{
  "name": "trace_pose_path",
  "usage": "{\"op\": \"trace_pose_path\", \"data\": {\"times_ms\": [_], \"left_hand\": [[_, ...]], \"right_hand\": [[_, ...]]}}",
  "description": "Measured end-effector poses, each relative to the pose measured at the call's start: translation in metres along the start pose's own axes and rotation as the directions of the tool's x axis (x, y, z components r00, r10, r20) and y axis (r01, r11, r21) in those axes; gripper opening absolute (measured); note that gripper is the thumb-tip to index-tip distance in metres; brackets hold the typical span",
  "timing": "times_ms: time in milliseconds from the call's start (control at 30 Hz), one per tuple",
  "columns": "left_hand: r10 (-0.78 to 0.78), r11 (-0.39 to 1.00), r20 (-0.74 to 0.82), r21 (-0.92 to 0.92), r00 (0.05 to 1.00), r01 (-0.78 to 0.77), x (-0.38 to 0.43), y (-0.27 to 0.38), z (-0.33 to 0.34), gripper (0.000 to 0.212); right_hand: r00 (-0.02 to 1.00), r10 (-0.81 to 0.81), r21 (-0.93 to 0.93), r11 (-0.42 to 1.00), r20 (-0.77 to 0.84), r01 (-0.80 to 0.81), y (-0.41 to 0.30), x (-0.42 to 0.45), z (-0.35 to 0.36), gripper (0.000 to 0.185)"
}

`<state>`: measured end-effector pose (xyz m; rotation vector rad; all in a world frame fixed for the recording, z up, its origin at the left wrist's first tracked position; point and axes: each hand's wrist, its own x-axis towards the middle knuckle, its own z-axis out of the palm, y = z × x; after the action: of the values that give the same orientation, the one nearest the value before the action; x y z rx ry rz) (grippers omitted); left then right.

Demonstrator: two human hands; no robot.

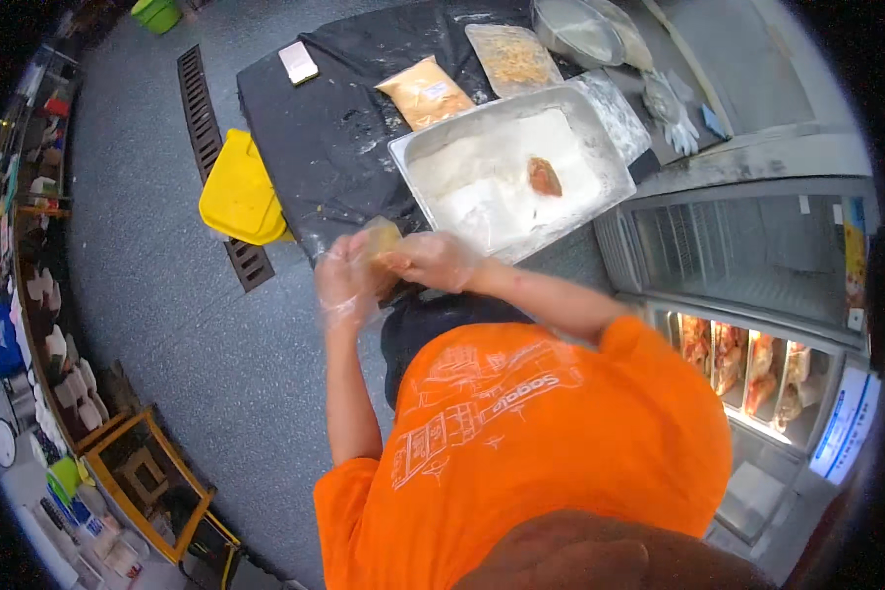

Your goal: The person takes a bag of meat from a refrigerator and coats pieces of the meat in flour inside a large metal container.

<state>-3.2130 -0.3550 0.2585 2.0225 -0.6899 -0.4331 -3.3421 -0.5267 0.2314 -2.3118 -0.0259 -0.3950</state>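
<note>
Both my hands wear clear plastic gloves and meet in front of my body at the edge of a black-covered table [317, 140]. Between them is a yellowish, blurred thing [383, 242] that I cannot identify. My left hand [350, 276] grips it from the left. The fingers of my right hand [436, 259] pinch its right side. Just beyond the right hand stands a rectangular metal tray [414, 175] of white powder that looks like flour [479, 162]. On the powder lies a reddish-brown piece of raw meat [544, 177].
Behind the tray are a bag of pale orange powder [428, 92], a clear container of flakes [515, 60] and a sieve-like bowl [579, 29]. A phone [298, 63] rests at the table's far left. A yellow bin [242, 193] stands left; a lit display cabinet [752, 369] is right.
</note>
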Motion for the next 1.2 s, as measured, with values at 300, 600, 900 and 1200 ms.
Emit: {"op": "trace_pose_path", "data": {"times_ms": [300,600,900,1200], "left_hand": [[-0.057,0.998,-0.006,0.025,0.998,0.057,-0.001,0.009,0.0,0.028],[0.077,0.99,0.066,0.117,0.995,-0.084,-0.013,0.037,0.03,0.018],[0.03,0.969,0.138,0.238,0.99,-0.063,-0.014,0.015,0.041,0.02],[0.017,0.972,-0.014,0.234,1.0,-0.013,-0.009,0.006,0.02,0.032]], "right_hand": [[0.152,0.987,0.93,0.102,-0.05,-0.354,0.084,-0.1,-0.125,0.059],[0.742,0.402,0.014,0.875,0.536,-0.484,-0.018,0.041,0.0,0.029],[0.683,0.395,-0.3,0.918,0.614,-0.261,-0.003,0.038,0.035,0.031],[0.82,0.33,-0.318,0.928,0.467,-0.193,0.013,0.021,0.041,0.034]]}}
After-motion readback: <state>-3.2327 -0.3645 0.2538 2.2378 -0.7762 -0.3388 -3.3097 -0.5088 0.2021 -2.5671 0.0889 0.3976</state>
